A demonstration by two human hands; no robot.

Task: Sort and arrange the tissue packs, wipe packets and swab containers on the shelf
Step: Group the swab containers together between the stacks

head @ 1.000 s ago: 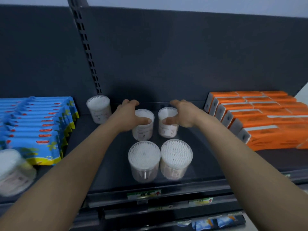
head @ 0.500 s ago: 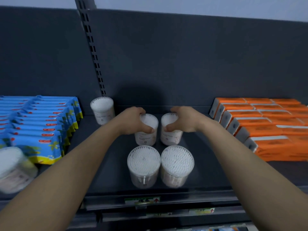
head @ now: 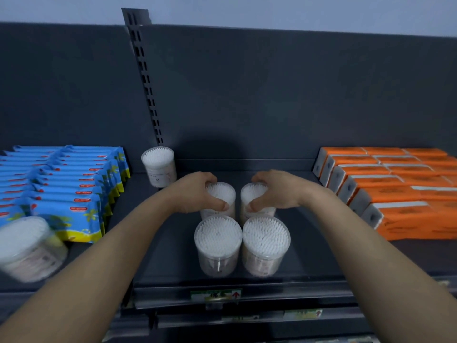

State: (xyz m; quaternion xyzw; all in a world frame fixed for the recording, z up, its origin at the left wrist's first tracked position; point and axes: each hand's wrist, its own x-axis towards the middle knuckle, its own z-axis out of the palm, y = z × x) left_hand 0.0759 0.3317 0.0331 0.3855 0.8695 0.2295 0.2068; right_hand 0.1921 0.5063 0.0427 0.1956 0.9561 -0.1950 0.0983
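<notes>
Four clear round swab containers stand in a two-by-two block at the middle of the dark shelf [head: 319, 258]. My left hand [head: 195, 193] is wrapped around the back left container [head: 223, 194]. My right hand [head: 277, 190] grips the back right container [head: 252, 194]. In front of them stand the front left container [head: 218, 243] and the front right container [head: 265, 245], close together. A fifth swab container [head: 159, 165] stands alone near the back wall, left of my hands. Another one [head: 27, 248] lies tilted and blurred at the far left front.
Blue wipe packets [head: 64, 191] fill the shelf's left side in rows. Orange tissue packs [head: 395, 191] fill the right side. A slotted upright [head: 144, 78] runs up the dark back panel. Price labels [head: 215, 294] sit on the shelf's front rail.
Both hands have closed around the two back containers and drawn them nearer, tight behind the front pair. The view has shifted slightly.
</notes>
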